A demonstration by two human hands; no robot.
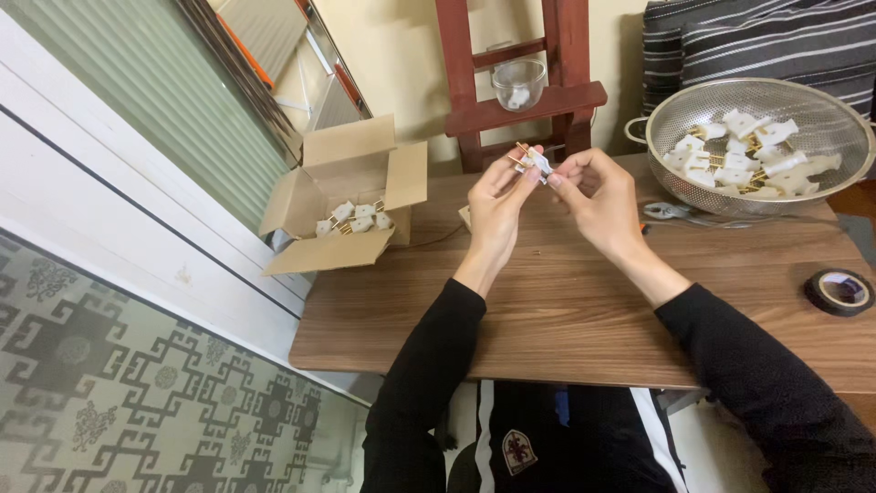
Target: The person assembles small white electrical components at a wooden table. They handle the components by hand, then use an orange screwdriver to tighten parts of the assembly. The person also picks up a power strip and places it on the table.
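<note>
Head view, single frame. Left hand [497,205] and right hand [593,196] meet just above centre of the frame, over the wooden table [547,319]. Both pinch one white plug [532,162] with brass pins between them: left fingers curled shut around its lower side, right fingertips closed on its right end. Pins point toward the upper left. Whether the plug's parts are fully joined cannot be told; the fingers cover the seam.

Upper right: metal colander [680,183] resting on the table's far right edge, holding a heap of white plug pieces [744,160], many with brass pins showing. Left of centre: open cardboard box [351,169] on the table's left corner, with a small cluster of similar white plugs [356,219] inside, filling only part of the bottom.

Judgement on progress: the colander heap is much larger than the box cluster, so the work looks early, with a few pieces in the box, one in hand and most still in the colander.

Other items: roll of black tape [839,290] at right edge of table, well apart from the hands; small metal tool [666,212] just below the colander, type unclear; clear glass bowl [518,84] on the red wooden frame [525,105] behind the table.
</note>
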